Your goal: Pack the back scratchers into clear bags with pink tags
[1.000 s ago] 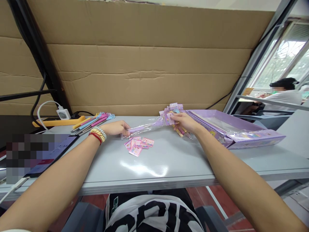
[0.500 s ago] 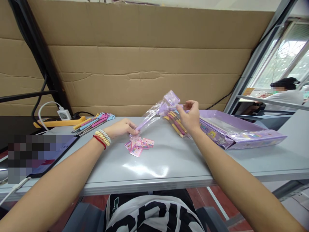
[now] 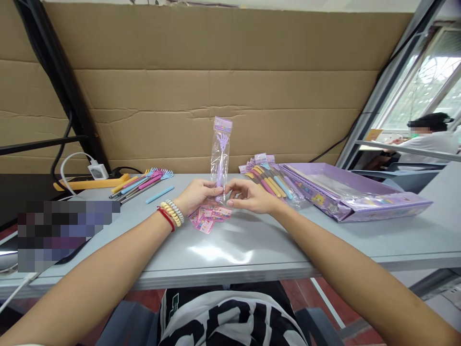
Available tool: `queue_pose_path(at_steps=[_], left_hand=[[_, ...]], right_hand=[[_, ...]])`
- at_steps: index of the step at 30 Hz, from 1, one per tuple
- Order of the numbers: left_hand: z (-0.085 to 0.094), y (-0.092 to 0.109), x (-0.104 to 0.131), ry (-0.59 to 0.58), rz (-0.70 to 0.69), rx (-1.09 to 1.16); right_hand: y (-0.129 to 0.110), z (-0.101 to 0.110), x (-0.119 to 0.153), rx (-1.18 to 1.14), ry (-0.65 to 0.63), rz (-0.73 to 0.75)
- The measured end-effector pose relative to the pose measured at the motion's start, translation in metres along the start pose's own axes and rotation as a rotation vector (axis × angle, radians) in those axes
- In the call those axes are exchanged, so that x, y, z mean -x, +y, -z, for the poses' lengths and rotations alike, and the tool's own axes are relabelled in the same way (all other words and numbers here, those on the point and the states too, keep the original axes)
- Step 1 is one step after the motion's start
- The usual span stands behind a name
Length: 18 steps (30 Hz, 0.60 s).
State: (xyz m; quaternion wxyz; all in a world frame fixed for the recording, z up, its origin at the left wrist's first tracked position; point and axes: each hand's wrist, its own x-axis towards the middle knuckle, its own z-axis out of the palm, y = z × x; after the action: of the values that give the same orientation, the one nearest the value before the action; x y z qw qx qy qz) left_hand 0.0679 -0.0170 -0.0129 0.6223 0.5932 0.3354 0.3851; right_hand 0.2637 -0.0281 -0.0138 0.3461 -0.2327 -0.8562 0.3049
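A purple back scratcher (image 3: 222, 142) with a small hand-shaped head stands upright inside a clear plastic bag (image 3: 216, 158) with a purple printed top. My left hand (image 3: 198, 196) is closed around the lower end of the bagged scratcher. At the bag's bottom right edge, my right hand (image 3: 248, 194) has thumb and fingers pinched together, seemingly on the plastic. Several small pink printed cards (image 3: 207, 225) lie in a loose pile just below both hands, partly covered by the left one.
Several bagged back scratchers (image 3: 275, 180) in yellow, pink, blue and purple lie right of my hands, beside an open purple box (image 3: 360, 211). Unbagged scratchers (image 3: 144, 185) and a blue stick (image 3: 160, 194) lie left. A tablet (image 3: 68, 235) sits front left. Cardboard (image 3: 230, 91) walls the back.
The bagged scratcher has swung from leaning right to upright. My right hand has moved left and down from its top to its bottom edge; my left hand has shifted right, uncovering the blue stick.
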Motion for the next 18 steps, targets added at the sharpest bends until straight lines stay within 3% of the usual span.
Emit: queue_pose_path(at_steps=[4,14,18], left_hand=[[-0.0020,-0.0017,-0.0001,-0.048,-0.023,0.028],[-0.0070,-0.0010,0.0030,-0.088,-0.037,0.089],[-0.0061,-0.0001,0.0024,-0.122,-0.059,0.121]], right_hand=[[-0.0018,-0.0004,-0.0004,-0.007,0.012,0.006],[-0.0060,-0.0069,-0.0025,-0.248,0.225,-0.013],[-0.0105,-0.0057,-0.0023,-0.197,0.228,0.005]])
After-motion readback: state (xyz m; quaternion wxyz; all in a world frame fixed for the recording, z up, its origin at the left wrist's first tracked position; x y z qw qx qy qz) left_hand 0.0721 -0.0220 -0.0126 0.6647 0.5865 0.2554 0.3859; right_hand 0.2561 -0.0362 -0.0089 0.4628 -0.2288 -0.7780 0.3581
